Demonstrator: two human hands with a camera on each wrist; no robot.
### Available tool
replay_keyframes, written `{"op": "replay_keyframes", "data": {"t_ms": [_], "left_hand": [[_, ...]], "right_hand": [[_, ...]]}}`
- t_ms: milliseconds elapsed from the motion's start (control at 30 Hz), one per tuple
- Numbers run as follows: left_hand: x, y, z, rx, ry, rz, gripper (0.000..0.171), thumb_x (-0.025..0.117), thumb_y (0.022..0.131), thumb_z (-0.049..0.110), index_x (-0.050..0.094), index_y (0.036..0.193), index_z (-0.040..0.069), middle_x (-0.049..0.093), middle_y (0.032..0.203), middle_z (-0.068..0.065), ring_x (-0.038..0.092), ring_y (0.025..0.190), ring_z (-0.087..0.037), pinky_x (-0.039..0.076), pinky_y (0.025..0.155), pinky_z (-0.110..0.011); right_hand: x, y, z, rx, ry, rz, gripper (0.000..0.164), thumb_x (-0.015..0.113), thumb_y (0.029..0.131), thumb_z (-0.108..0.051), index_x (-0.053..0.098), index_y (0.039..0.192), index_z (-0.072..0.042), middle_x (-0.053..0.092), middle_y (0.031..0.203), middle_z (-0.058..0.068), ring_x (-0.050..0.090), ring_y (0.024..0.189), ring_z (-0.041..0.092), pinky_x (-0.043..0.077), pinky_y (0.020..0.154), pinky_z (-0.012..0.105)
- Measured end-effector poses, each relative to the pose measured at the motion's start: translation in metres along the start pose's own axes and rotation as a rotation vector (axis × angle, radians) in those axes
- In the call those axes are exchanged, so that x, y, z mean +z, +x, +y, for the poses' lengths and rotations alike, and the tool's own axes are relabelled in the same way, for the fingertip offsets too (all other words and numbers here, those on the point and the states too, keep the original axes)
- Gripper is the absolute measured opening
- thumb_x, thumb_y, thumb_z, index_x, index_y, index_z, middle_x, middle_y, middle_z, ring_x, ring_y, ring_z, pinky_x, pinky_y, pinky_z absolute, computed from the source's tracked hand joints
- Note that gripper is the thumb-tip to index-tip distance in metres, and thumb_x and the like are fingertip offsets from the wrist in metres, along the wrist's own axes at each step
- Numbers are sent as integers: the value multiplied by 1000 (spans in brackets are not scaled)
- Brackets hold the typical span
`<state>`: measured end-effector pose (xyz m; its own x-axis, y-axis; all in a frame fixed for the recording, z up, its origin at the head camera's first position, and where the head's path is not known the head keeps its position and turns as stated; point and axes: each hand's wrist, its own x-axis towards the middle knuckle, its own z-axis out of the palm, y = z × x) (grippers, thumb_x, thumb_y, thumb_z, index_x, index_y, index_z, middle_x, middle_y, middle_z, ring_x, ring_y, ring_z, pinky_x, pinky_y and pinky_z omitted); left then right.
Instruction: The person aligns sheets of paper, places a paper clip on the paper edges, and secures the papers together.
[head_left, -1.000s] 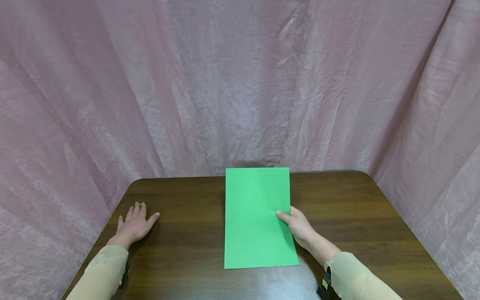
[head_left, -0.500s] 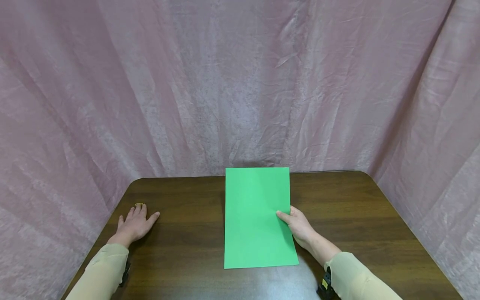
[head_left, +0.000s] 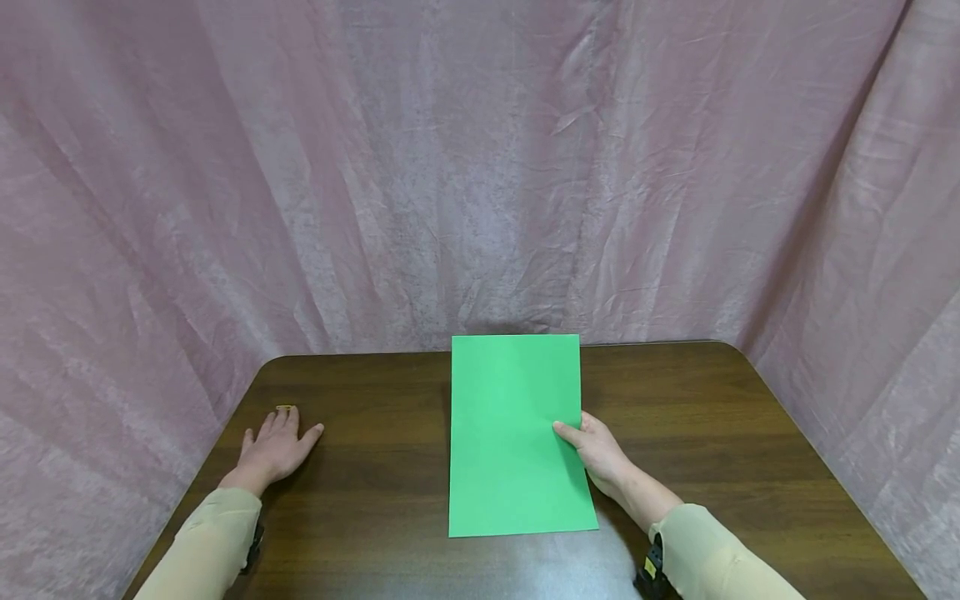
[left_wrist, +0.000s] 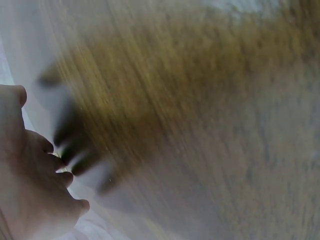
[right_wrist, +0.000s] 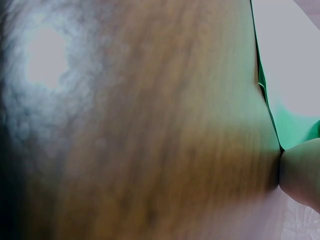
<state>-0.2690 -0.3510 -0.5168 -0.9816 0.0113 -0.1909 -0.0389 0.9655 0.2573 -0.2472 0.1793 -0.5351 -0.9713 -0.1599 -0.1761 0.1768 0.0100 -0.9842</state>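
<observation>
A green sheet of paper (head_left: 510, 433) stands out in the middle of the head view, its long sides running toward the back of the table. My right hand (head_left: 600, 454) grips its right edge, thumb on top and the other fingers hidden underneath. In the right wrist view, part of that hand (right_wrist: 302, 172) shows beside the paper's edge. At the left side of the table, my left hand (head_left: 273, 450) reaches palm down with straight fingers. A small thin yellow loop, like a paper clip (head_left: 285, 407), lies at its fingertips, partly covered. The left wrist view shows the hand's underside (left_wrist: 35, 180) close above the tabletop.
A dark brown wooden table (head_left: 375, 467) with rounded far corners spans the lower part of the head view. Pink velvet curtain (head_left: 480, 167) hangs behind it and on both sides. Light glares off the table near the front.
My left hand has shifted slightly to the right, and the yellow loop at its fingertips has moved with it. The right hand and the green paper have stayed practically still.
</observation>
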Motion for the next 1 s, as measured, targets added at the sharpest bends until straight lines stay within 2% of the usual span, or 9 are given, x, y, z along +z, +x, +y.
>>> {"op": "replay_keyframes", "data": {"t_ms": [533, 1000], "left_hand": [[8, -3, 13, 56, 51, 23, 93, 33, 106, 63, 15, 157, -13, 9, 161, -38, 8, 148, -56, -1, 112, -77], [20, -3, 44, 160, 93, 60, 89, 36, 106, 61, 22, 158, -10, 16, 162, -34, 14, 149, -52, 4, 113, -76]], "right_hand": [[1, 0, -1, 9, 8, 4, 47, 56, 108, -21, 45, 148, 0, 70, 119, 13, 70, 98, 26, 59, 80, 41], [1, 0, 0, 3, -6, 8, 47, 56, 108, -22, 46, 148, -1, 70, 121, 14, 70, 99, 26, 59, 80, 41]]}}
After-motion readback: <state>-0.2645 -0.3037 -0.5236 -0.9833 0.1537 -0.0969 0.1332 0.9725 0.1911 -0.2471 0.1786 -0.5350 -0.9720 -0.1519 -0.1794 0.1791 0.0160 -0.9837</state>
